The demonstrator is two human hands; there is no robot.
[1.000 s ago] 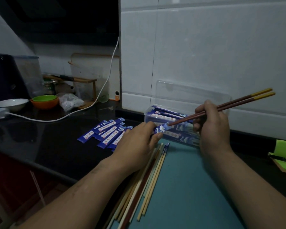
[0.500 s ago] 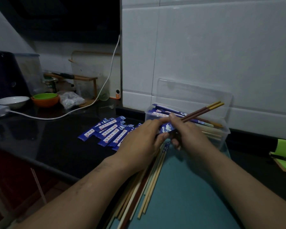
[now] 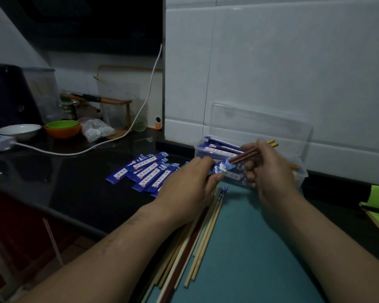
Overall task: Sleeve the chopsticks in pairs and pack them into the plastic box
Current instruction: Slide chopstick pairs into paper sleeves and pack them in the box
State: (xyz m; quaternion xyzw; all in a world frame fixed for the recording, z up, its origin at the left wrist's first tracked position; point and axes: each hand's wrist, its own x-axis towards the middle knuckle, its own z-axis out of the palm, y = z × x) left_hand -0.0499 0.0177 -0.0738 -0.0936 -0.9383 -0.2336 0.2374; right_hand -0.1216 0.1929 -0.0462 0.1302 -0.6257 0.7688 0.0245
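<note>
Head view: pair (image 3: 247,154) of dark chopsticks w/ yellow tops is partway into a blue sleeve (image 3: 220,168), held up just in front of the box (image 3: 302,171). Left hand (image 3: 190,182) pinches the sleeve's near end btw thumb & fingers. Right hand (image 3: 269,169) has its fingers curled round the pair's upper part, w/ the yellow tops poking out past it.

Key relation: sleeve & pair share one line, low-left to high-right, thin tips inside the mouth. So the rest of the insert looks like a straight push along that axis, right hand toward left, w/ the left hand as the stop. Depth of the tips can't be told, since the sleeve hides them.

Box sits right behind both hands, closer to the right one, lid (image 3: 260,125) up, w/ sleeved pairs lying lengthwise inside. Its long axis runs approx the same way as the held pair, so the drop-in prob needs little turning.

Loose sticks (image 3: 197,243) lie on the mat (image 3: 260,248) below the left hand, pointing away from the person. Empty sleeves (image 3: 144,169) fan out left of it.
</note>
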